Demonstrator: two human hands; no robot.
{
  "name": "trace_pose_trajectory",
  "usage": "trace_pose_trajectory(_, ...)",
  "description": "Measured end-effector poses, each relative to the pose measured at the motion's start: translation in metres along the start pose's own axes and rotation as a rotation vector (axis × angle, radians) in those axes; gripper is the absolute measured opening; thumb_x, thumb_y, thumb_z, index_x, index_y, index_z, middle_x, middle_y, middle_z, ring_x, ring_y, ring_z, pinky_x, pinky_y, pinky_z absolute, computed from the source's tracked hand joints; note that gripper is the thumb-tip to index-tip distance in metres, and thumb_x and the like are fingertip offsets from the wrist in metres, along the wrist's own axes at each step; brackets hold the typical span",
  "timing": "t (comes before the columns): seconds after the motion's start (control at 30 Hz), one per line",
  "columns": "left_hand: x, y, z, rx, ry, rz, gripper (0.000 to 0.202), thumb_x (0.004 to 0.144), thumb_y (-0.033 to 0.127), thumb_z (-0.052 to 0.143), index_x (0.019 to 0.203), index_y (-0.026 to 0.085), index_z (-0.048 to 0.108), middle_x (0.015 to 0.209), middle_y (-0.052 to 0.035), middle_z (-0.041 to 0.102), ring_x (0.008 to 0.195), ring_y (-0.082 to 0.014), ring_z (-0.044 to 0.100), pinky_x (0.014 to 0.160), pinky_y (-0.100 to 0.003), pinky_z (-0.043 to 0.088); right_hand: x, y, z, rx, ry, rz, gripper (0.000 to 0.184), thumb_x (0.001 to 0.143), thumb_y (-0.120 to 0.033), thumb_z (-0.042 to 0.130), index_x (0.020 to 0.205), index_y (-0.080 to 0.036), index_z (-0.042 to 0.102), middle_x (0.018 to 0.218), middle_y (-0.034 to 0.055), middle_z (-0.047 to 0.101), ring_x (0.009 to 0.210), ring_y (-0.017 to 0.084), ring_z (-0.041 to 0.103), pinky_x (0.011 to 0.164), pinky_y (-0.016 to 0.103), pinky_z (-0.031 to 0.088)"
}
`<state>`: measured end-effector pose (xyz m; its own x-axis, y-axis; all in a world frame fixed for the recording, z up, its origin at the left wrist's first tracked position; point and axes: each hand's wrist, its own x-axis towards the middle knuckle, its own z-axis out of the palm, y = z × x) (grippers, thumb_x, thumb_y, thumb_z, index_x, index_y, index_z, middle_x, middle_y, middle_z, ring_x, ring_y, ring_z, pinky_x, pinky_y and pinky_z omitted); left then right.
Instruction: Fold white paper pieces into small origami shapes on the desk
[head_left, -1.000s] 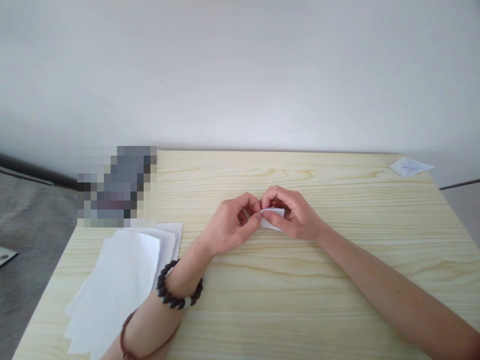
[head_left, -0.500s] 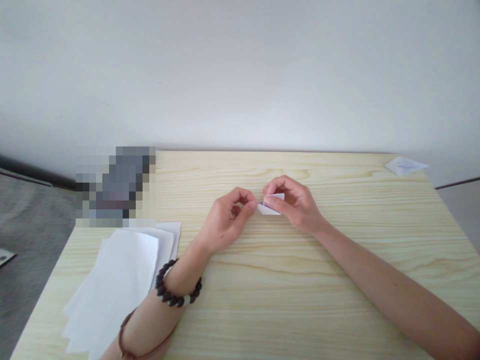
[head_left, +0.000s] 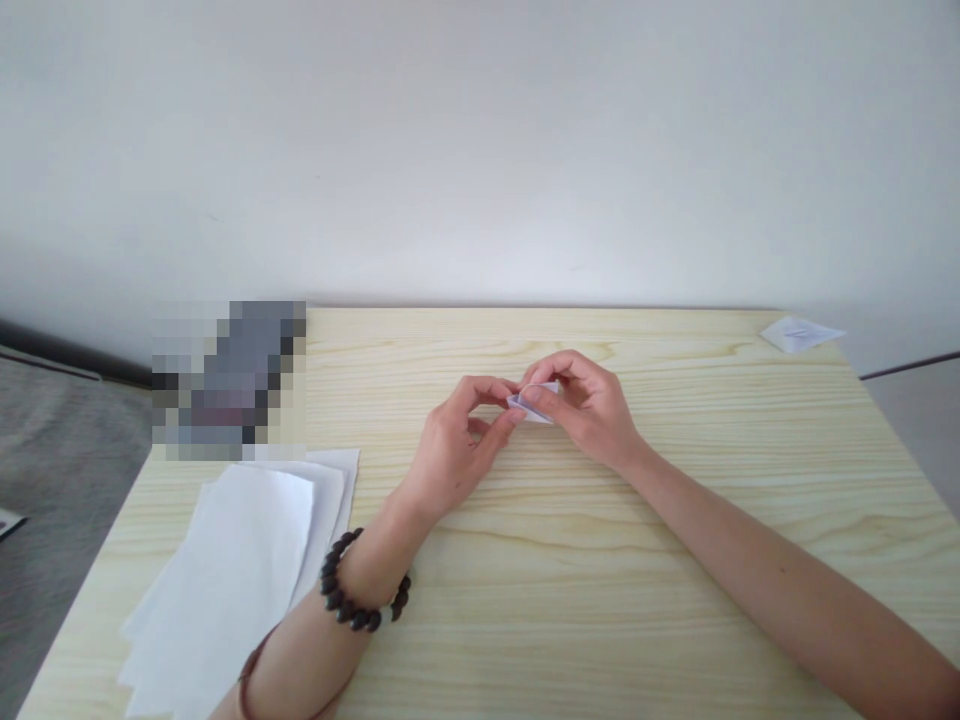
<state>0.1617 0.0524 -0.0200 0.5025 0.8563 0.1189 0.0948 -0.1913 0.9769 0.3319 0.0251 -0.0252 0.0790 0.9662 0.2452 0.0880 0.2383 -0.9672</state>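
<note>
Both my hands meet over the middle of a light wooden table point(head_left: 600, 560). Between them is a small folded piece of white paper point(head_left: 534, 403), held a little above the tabletop. My right hand point(head_left: 581, 405) pinches its right part with thumb and fingers curled round it. The fingertips of my left hand point(head_left: 465, 435) pinch its left tip. That wrist wears a dark bead bracelet point(head_left: 360, 595).
A loose stack of white paper sheets point(head_left: 240, 570) lies at the table's front left. A blurred-out dark object point(head_left: 229, 380) sits at the back left corner. A folded white paper figure point(head_left: 799, 333) rests at the back right corner. A white wall rises behind the table.
Both hands lifted the folded paper and shifted it slightly away from me. The paper has turned in the fingers and now shows a narrower, flatter edge.
</note>
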Motion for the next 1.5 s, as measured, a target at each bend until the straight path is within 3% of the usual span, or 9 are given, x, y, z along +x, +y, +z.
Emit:
trace_pose_trajectory(0.13, 0.002, 0.002, 0.001, -0.052, 0.040, -0.055, 0.019, 0.082, 0.031, 0.066, 0.092, 0.017, 0.059, 0.095, -0.0053, 0.067, 0.085, -0.0161, 0.065, 0.058, -0.022, 0.057, 0.000, 0.000, 0.000, -0.030, -0.009, -0.037, 0.011, 0.081, -0.028, 0.070, 0.081, -0.020, 0.062, 0.082, 0.0016, 0.067, 0.077, 0.015, 0.060, 0.072, 0.031, 0.046)
trace_pose_trajectory(0.27, 0.003, 0.003, -0.001, 0.001, 0.095, -0.064, 0.013, 0.081, 0.029, 0.067, 0.086, 0.016, 0.066, 0.088, -0.0034, 0.071, 0.076, -0.0144, 0.067, 0.066, -0.023, 0.057, 0.001, 0.000, 0.000, -0.035, -0.006, -0.046, 0.011, 0.079, -0.028, 0.072, 0.079, -0.020, 0.064, 0.080, 0.0018, 0.069, 0.078, 0.016, 0.062, 0.074, 0.032, 0.047)
trace_pose_trajectory(0.57, 0.005, -0.002, -0.006, -0.052, 0.265, -0.010, 0.009, 0.080, 0.024, 0.070, 0.083, 0.017, 0.065, 0.095, -0.0036, 0.076, 0.089, -0.0174, 0.071, 0.083, -0.026, 0.056, 0.004, 0.000, 0.001, 0.202, 0.134, 0.111, 0.015, 0.074, -0.028, 0.076, 0.076, -0.021, 0.063, 0.085, 0.0014, 0.075, 0.080, 0.015, 0.068, 0.074, 0.029, 0.054)
trace_pose_trajectory(0.73, 0.007, 0.000, -0.008, -0.141, 0.335, -0.013, 0.009, 0.082, 0.020, 0.068, 0.083, 0.018, 0.060, 0.094, -0.0038, 0.076, 0.093, -0.0179, 0.071, 0.086, -0.027, 0.056, 0.005, 0.000, 0.002, 0.191, 0.233, 0.126, 0.017, 0.074, -0.030, 0.076, 0.076, -0.020, 0.063, 0.090, 0.0027, 0.075, 0.072, 0.012, 0.068, 0.070, 0.027, 0.057)
trace_pose_trajectory(0.83, 0.008, 0.001, -0.009, -0.198, 0.367, 0.023, 0.010, 0.083, 0.019, 0.067, 0.084, 0.018, 0.057, 0.094, -0.0041, 0.076, 0.090, -0.0166, 0.072, 0.082, -0.025, 0.056, 0.005, 0.002, 0.001, 0.215, 0.217, 0.142, 0.016, 0.077, -0.031, 0.074, 0.077, -0.020, 0.062, 0.093, 0.0037, 0.075, 0.073, 0.012, 0.068, 0.066, 0.025, 0.058)
trace_pose_trajectory(1.03, 0.009, 0.002, -0.009, -0.313, 0.390, 0.083, 0.012, 0.084, 0.021, 0.065, 0.083, 0.018, 0.054, 0.093, -0.0052, 0.075, 0.094, -0.0174, 0.071, 0.077, -0.025, 0.058, 0.004, 0.002, -0.001, 0.314, 0.147, 0.141, 0.011, 0.082, -0.028, 0.069, 0.082, -0.021, 0.060, 0.097, 0.0017, 0.075, 0.089, 0.011, 0.069, 0.077, 0.023, 0.059)
trace_pose_trajectory(1.17, 0.009, 0.002, -0.011, -0.254, 0.372, 0.088, 0.012, 0.084, 0.020, 0.066, 0.084, 0.018, 0.054, 0.095, -0.0052, 0.075, 0.086, -0.0153, 0.072, 0.080, -0.027, 0.057, 0.002, 0.000, 0.000, 0.280, 0.080, 0.106, 0.010, 0.085, -0.025, 0.066, 0.083, -0.021, 0.058, 0.102, 0.0029, 0.074, 0.094, 0.013, 0.069, 0.080, 0.025, 0.059)
trace_pose_trajectory(1.3, 0.009, 0.001, -0.014, -0.200, 0.316, 0.110, 0.012, 0.083, 0.018, 0.067, 0.084, 0.017, 0.055, 0.099, -0.0071, 0.074, 0.094, -0.0174, 0.070, 0.084, -0.029, 0.056, 0.000, -0.001, 0.001, 0.223, 0.023, 0.055, 0.014, 0.080, -0.019, 0.071, 0.080, -0.021, 0.057, 0.105, 0.0030, 0.073, 0.099, 0.015, 0.068, 0.086, 0.028, 0.056)
trace_pose_trajectory(1.5, 0.010, -0.006, -0.021, -0.190, 0.128, 0.155, 0.027, 0.073, 0.016, 0.076, 0.095, 0.021, 0.061, 0.102, -0.0036, 0.069, 0.098, -0.0164, 0.067, 0.079, -0.026, 0.058, -0.003, 0.001, 0.003, 0.139, 0.035, 0.018, 0.012, 0.082, -0.020, 0.069, 0.083, -0.022, 0.057, 0.101, 0.0032, 0.074, 0.095, 0.016, 0.069, 0.081, 0.029, 0.057)
